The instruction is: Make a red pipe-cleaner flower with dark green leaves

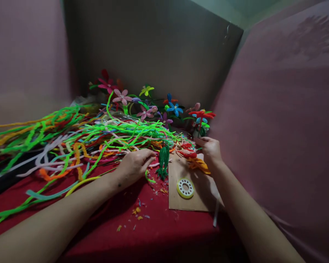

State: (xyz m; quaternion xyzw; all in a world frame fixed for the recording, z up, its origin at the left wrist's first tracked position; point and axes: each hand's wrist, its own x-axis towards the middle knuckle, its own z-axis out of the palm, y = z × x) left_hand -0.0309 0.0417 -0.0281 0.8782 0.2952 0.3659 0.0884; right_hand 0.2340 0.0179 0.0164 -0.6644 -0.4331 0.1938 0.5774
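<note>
My left hand (135,164) rests low over the table's middle, thumb and fingers drawn together. Whatever is between its fingertips, if anything, is too small to make out. Just right of it lies a bundle of dark green pipe cleaners (163,160). At the right, my right hand (210,150) is closed in a pinch below a red pipe-cleaner flower (203,114). I cannot tell whether it grips that flower's stem or something else. Red petal loops (187,151) and orange petal loops (199,165) lie beside this hand on a wooden board (178,201).
A yellow-rimmed tape roll (185,188) lies on the board, with a thin white stick (216,212) at its edge. Green and multicoloured pipe cleaners (120,131) heap across the left. Finished flowers (122,96) stand behind. Fluff scraps (137,210) dot the red cloth (159,233).
</note>
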